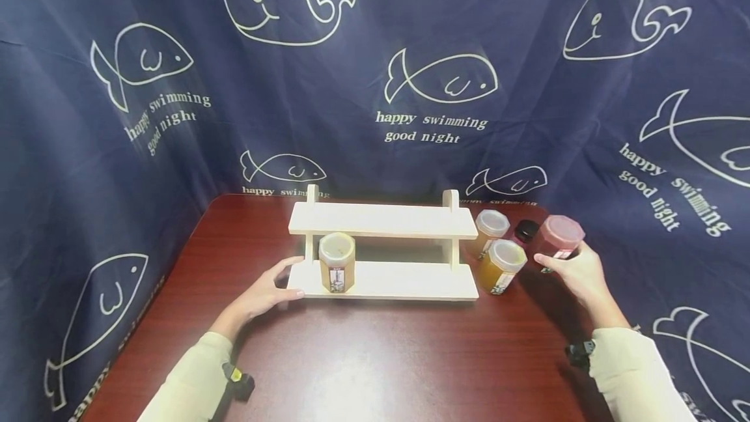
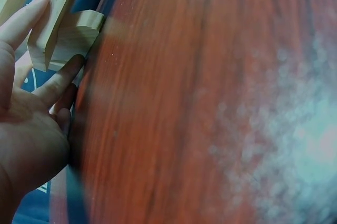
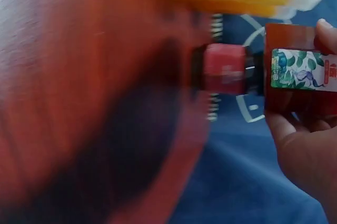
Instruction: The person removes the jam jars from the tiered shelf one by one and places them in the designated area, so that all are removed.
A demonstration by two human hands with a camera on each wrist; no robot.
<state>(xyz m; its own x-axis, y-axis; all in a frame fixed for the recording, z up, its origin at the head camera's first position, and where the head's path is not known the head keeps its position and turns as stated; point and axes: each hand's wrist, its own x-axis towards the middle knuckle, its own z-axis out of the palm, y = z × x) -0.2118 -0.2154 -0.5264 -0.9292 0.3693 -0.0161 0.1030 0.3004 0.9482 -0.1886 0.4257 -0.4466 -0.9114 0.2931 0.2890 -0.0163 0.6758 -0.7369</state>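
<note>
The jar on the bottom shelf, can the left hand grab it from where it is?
Probably yes. The left hand rests at the rack's left end, and the jar stands close beside it at the open front, with nothing between.

Your right hand (image 1: 577,277) grips a dark red jar (image 1: 558,239) with a green leafy label, beside two amber-yellow jars (image 1: 499,249) with whitish lids. The pale wood rack (image 1: 383,249) holds a tan jar (image 1: 336,262) on your reddish-brown table (image 1: 375,350). Behind hangs a navy curtain (image 1: 88,116) printed with white whale and fish outlines.
</note>
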